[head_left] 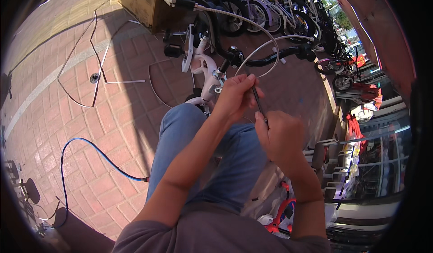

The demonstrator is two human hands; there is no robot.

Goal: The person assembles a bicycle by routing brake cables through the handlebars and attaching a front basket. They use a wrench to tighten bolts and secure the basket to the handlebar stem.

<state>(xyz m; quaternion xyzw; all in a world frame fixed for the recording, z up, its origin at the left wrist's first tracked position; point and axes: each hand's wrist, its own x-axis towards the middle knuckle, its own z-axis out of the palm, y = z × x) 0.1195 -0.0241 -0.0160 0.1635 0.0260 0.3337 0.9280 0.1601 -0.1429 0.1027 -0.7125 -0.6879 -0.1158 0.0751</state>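
Note:
A thin dark rod (257, 101) slants between my hands, above my knees. My left hand (234, 97) pinches its upper end between thumb and fingertips. Closed in a fist, my right hand (284, 133) grips the lower end, with the thumb along it; what is inside the fist is hidden, so I cannot tell the rod's exact kind. Just beyond my left hand stands a bicycle with a pale pink frame (208, 75). Its black handlebar (266, 61) spreads above and to the right, and a whitish cable (239, 15) loops down toward my fingers.
A cardboard box (140, 10) stands at the far left, near cut strips (95, 50) on the brick paving (101, 131). A blue hose (90, 141) curves along the left. Parked bicycles (270, 14) crowd the back; a red frame part (279, 214) lies by my right elbow.

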